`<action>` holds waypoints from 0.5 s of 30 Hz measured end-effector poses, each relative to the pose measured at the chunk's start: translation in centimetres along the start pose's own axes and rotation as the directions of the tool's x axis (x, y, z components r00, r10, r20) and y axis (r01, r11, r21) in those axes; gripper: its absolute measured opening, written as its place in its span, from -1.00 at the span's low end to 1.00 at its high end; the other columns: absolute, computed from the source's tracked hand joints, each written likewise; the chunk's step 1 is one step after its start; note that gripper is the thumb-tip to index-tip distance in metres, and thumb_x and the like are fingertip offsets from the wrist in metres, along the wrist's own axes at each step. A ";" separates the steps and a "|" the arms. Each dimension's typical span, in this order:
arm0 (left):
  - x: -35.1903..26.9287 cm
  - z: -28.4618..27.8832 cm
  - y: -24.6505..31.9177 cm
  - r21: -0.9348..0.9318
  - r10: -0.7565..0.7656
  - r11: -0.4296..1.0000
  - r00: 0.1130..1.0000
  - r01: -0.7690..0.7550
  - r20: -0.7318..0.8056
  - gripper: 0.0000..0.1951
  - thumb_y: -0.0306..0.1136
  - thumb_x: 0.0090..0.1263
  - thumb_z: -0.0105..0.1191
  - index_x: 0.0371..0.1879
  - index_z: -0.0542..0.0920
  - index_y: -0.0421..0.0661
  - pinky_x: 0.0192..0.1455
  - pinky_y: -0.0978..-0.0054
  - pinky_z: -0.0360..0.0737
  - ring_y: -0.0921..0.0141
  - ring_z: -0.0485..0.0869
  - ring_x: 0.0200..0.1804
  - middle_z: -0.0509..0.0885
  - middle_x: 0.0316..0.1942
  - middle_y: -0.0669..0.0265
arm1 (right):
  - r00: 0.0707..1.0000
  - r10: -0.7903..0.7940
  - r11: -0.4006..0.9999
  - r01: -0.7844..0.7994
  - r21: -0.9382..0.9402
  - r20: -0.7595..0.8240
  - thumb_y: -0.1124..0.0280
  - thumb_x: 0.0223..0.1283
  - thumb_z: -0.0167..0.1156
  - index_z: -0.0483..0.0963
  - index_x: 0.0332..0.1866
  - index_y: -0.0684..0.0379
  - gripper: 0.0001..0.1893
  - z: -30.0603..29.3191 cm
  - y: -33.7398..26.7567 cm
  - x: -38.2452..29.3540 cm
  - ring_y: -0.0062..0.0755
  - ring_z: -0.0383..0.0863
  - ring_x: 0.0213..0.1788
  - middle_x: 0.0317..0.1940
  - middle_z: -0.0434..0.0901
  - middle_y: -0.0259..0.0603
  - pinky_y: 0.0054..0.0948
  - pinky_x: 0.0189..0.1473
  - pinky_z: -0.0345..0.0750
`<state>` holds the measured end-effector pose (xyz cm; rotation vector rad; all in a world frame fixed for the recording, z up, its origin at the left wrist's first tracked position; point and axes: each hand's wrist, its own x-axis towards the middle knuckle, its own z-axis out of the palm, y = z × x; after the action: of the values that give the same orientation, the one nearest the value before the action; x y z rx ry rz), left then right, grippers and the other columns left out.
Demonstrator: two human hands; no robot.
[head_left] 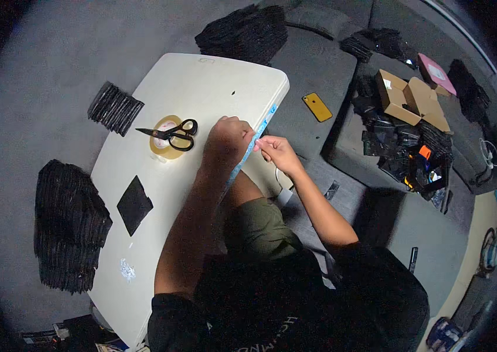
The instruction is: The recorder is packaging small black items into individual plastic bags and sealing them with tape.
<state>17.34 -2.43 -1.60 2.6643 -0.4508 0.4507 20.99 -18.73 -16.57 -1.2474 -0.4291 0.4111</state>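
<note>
My left hand [230, 134] is curled at the near edge of the white table [186, 83], its inner fingers hidden. A blue strip with lettering [268, 118] runs along that edge, close to both hands. The thumb and forefinger of my right hand [277, 152] are pinched together on the strip. Left of my hands, black-handled scissors [182, 136] lie across a roll of clear tape [165, 155]. A black diamond-shaped piece [135, 206] lies flat on the tabletop, below the roll in view.
Stacked black pieces [70, 229] and a smaller stack [115, 108] are at the table's far edge; another pile [244, 35] is beyond its top end. A yellow phone [317, 107] and an opened cardboard box [413, 99] lie on the grey sofa [314, 57] to the right.
</note>
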 end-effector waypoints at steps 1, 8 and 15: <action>0.0 0.0 0.0 0.016 0.004 1.000 1.000 -0.004 -0.006 -0.90 -0.42 0.26 0.37 -0.38 0.81 -0.20 -0.07 0.11 0.68 0.08 0.75 -0.21 0.76 -0.40 0.08 | 1.000 -0.008 1.000 0.008 -0.013 -0.002 0.10 0.60 0.24 0.70 -0.24 0.15 -0.65 0.0 0.1 0.2 -0.77 0.35 -0.49 -0.57 0.46 -0.57 -0.63 -0.38 0.29; 0.1 0.1 0.0 0.132 0.015 0.991 0.999 -0.021 0.043 -0.88 -0.40 0.23 0.36 -0.37 0.82 -0.19 -0.06 0.08 0.68 0.05 0.73 -0.20 0.75 -0.39 0.05 | 1.000 0.011 0.996 -0.010 -0.090 0.015 0.09 0.58 0.26 0.73 -0.25 0.16 -0.63 -0.4 -0.1 0.6 -0.75 0.35 -0.50 -0.59 0.44 -0.56 -0.60 -0.40 0.30; 0.2 0.1 -0.2 0.164 -0.011 0.987 0.997 -0.002 0.077 -0.88 -0.41 0.24 0.37 -0.33 0.84 -0.19 -0.02 0.05 0.70 0.04 0.74 -0.17 0.76 -0.37 0.01 | 1.000 0.031 0.990 -0.030 -0.139 0.004 0.03 0.61 0.21 0.69 -0.35 0.17 -0.55 -0.2 0.1 1.0 -0.73 0.35 -0.51 -0.60 0.45 -0.54 -0.60 -0.38 0.32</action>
<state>17.64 -2.39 -1.65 2.8490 -0.4483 0.3989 21.97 -18.34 -16.65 -1.3892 -0.4505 0.4171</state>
